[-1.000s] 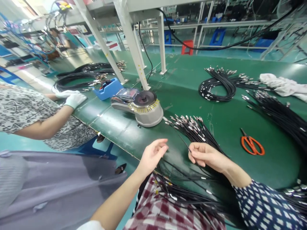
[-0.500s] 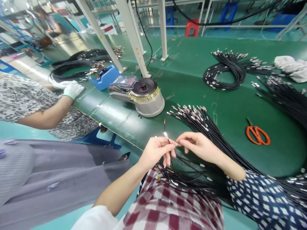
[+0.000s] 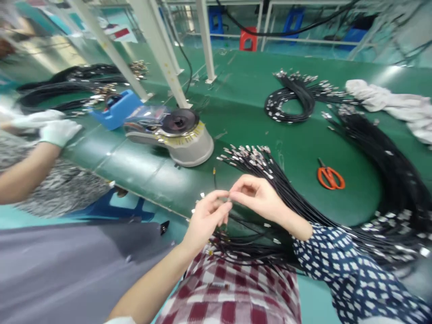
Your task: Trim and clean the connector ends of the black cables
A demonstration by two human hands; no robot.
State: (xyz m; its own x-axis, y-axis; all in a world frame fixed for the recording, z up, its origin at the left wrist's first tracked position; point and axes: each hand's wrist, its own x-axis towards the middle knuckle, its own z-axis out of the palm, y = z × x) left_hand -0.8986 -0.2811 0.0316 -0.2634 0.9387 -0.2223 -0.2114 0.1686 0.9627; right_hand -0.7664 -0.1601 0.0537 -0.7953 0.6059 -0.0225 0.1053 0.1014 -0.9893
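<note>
Two bare hands meet on the near side of the grey round machine (image 3: 191, 146). The left hand (image 3: 205, 217) narrowly pinches the thin black cable (image 3: 215, 179), its tip rising toward the machine; the right hand's (image 3: 258, 197) fingertips are drawn close, but blur hides whether they hold anything. The cable could slip if that pinch is slack, or snag on the loose bundle (image 3: 253, 251), nearer the wearer than the machine, if pulled. Compared with one second earlier, when the hands are apart, their fingertips now meet.
</note>
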